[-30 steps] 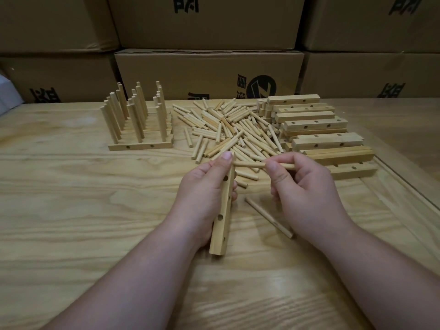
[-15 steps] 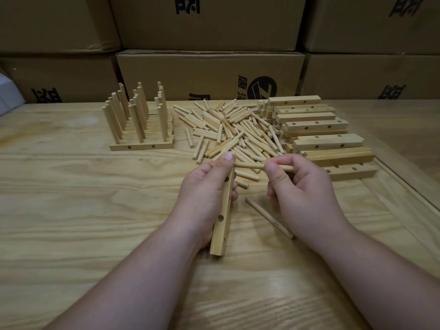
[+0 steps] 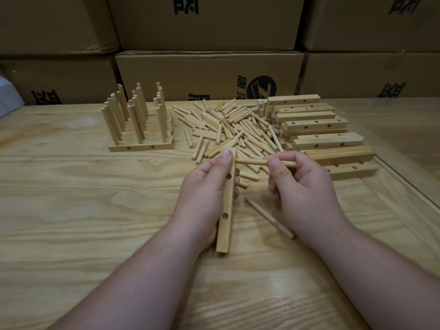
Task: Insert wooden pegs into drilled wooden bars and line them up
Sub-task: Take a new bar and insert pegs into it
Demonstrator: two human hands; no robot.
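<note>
Stacked brown cardboard boxes (image 3: 209,75), printed with black marks, stand along the far edge of a pale wooden bench (image 3: 71,222) with bold wavy grain. Toward the far right side lies a stack of square-section drilled bars (image 3: 316,129), their long axes running left to right, round holes showing in their faces. At the far left stand the finished bars (image 3: 141,146), side by side and touching, with round pegs rising upright from them in rows. Between the two lies a loose heap of smooth cylindrical pegs (image 3: 228,129), pointing every way.

Nearer the middle, the left hand (image 3: 204,198) grips one drilled bar (image 3: 227,208), its long axis running from the near edge away toward the heap, two holes visible. The right hand (image 3: 307,194) pinches a peg (image 3: 264,161) held crosswise, its left tip meeting the bar's far end. A single peg (image 3: 269,217) lies diagonally on the bench between the hands.
</note>
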